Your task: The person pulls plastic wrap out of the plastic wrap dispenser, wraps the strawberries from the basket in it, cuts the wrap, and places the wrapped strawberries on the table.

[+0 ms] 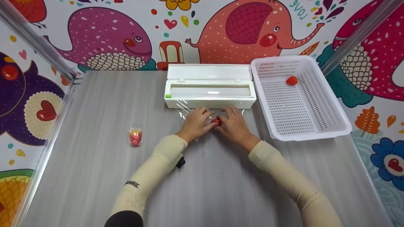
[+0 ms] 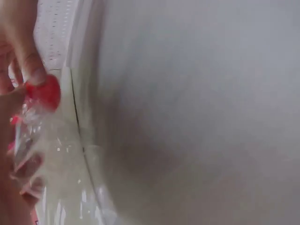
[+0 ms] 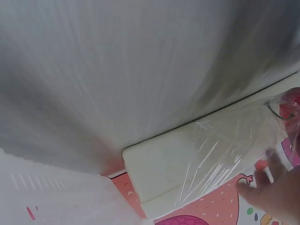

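A small red fruit, with a thin green stem visible in the right wrist view, is partly covered by clear cling film. My left hand holds it from the left, thumb against the fruit and other fingers behind the film. From the other side my right hand grips it, thumb pressed on its red skin. Film stretches from the white cling film dispenser to the fruit. The dispenser lid is raised. Parts of both hands are hidden or cut off in the wrist views.
A white perforated basket stands right of the dispenser, with one red strawberry-like fruit inside. On the left of the grey table lies a film-wrapped red and yellow fruit. A patterned wall closes off the back.
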Action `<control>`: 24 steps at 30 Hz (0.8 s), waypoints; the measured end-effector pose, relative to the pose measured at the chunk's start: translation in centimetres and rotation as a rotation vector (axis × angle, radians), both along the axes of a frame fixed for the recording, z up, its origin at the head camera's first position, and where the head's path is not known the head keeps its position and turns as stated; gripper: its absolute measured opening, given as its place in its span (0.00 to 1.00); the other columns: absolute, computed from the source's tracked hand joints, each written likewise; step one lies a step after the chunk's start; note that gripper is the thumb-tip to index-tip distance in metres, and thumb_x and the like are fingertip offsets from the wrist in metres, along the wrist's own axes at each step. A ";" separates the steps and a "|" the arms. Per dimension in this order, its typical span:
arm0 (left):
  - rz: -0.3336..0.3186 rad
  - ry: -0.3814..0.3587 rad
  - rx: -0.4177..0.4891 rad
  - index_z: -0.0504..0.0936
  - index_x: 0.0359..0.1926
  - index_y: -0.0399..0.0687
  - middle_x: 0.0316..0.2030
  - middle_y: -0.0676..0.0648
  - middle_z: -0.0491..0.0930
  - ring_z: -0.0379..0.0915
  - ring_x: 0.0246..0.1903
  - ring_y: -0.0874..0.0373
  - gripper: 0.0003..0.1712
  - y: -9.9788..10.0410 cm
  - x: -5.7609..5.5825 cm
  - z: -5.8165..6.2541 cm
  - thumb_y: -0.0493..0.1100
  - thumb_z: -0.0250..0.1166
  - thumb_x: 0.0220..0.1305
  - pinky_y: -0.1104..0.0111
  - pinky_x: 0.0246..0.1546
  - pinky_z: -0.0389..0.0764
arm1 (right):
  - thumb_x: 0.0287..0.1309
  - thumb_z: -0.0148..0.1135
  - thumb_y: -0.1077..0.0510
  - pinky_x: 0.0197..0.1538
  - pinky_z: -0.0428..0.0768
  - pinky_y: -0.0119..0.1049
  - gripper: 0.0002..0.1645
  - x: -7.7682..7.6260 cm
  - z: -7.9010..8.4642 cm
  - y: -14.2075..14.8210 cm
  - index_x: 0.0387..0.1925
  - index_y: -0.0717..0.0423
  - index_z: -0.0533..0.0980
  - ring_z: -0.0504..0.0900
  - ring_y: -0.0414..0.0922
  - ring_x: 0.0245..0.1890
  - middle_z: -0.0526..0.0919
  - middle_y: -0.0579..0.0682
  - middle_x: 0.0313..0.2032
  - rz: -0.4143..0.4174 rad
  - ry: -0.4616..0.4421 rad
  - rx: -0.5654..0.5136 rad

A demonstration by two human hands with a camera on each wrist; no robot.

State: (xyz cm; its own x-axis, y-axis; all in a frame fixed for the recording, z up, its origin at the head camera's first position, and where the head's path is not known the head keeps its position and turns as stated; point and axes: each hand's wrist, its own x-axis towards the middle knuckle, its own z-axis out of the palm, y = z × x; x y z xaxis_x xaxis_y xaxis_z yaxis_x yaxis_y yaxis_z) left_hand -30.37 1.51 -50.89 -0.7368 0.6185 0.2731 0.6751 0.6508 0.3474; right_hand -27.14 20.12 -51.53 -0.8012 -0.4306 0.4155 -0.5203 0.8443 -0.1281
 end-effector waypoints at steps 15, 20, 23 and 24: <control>0.084 0.171 -0.033 0.82 0.40 0.50 0.35 0.51 0.87 0.78 0.34 0.52 0.12 1.2 -1.0 -1.1 0.50 0.65 0.57 0.61 0.36 0.73 | 0.61 0.60 0.52 0.42 0.74 0.53 0.17 -1.5 -0.4 -0.3 0.43 0.61 0.71 0.76 0.57 0.40 0.82 0.60 0.38 -0.097 -0.233 -0.052; 0.094 0.109 0.005 0.85 0.37 0.51 0.33 0.51 0.87 0.78 0.32 0.51 0.11 1.3 -1.3 -1.8 0.49 0.65 0.56 0.59 0.34 0.75 | 0.62 0.59 0.54 0.39 0.74 0.52 0.12 -1.9 -1.0 -0.3 0.38 0.61 0.74 0.77 0.57 0.37 0.82 0.59 0.34 -0.088 -0.205 -0.067; 0.099 0.098 0.024 0.85 0.35 0.50 0.31 0.50 0.87 0.78 0.31 0.50 0.09 1.3 -1.5 -2.1 0.48 0.65 0.57 0.58 0.33 0.75 | 0.61 0.59 0.56 0.40 0.74 0.52 0.10 -2.2 -1.1 -0.3 0.38 0.61 0.75 0.77 0.56 0.38 0.82 0.59 0.35 -0.097 -0.208 -0.094; 0.101 0.099 0.030 0.85 0.34 0.50 0.31 0.50 0.87 0.78 0.31 0.50 0.09 1.3 -1.6 -2.1 0.48 0.65 0.56 0.58 0.33 0.75 | 0.61 0.59 0.57 0.41 0.74 0.52 0.10 -2.2 -1.1 -0.3 0.38 0.61 0.76 0.77 0.56 0.38 0.82 0.59 0.35 -0.101 -0.210 -0.101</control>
